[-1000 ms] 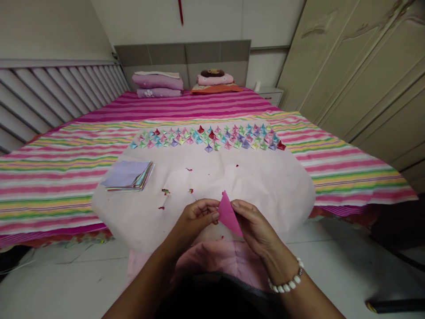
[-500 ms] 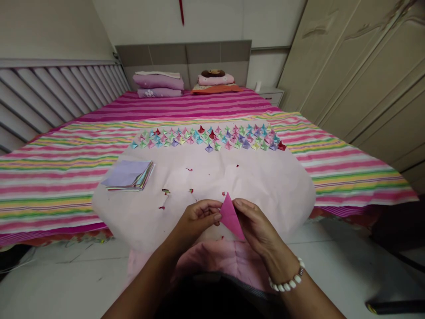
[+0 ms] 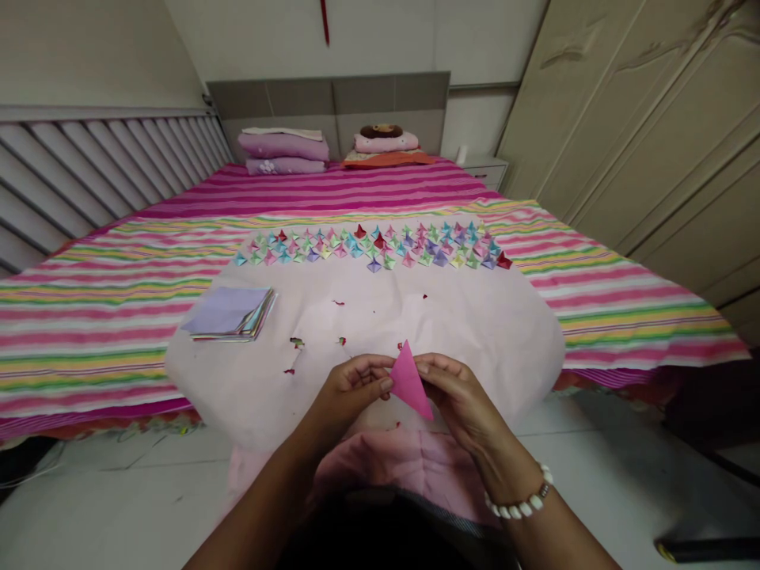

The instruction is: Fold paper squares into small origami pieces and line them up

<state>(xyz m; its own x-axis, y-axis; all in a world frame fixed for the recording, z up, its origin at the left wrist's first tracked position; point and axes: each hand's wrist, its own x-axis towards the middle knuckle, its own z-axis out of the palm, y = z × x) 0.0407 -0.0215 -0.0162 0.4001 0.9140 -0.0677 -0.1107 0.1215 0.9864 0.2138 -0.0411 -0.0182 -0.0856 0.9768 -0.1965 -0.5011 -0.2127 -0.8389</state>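
Between my hands is a bright pink sheet of origami paper (image 3: 409, 384), folded into a triangle with one point upward. My left hand (image 3: 361, 384) pinches its left edge between thumb and fingers. On the opposite side, my right hand (image 3: 448, 388) is closed on the right edge, and its fingertips are partly hidden behind the paper. Both hands are above the near part of a pale pink cloth (image 3: 475, 324). Farther back on that cloth lie several small folded paper pieces (image 3: 439, 256) in many colours, set in rows.
A stack of square paper sheets (image 3: 229, 311), lilac on top, lies at the left of the cloth. Small dark red and green marks or scraps (image 3: 297, 343) dot the cloth. Beneath is a bed with a striped sheet (image 3: 606, 309). Folded bedding (image 3: 285, 150) sits by the headboard (image 3: 392, 95).
The pink paper has shifted slightly left and up, its lower corner rising a little. My right hand has moved slightly with it; my left hand stays nearly in place.
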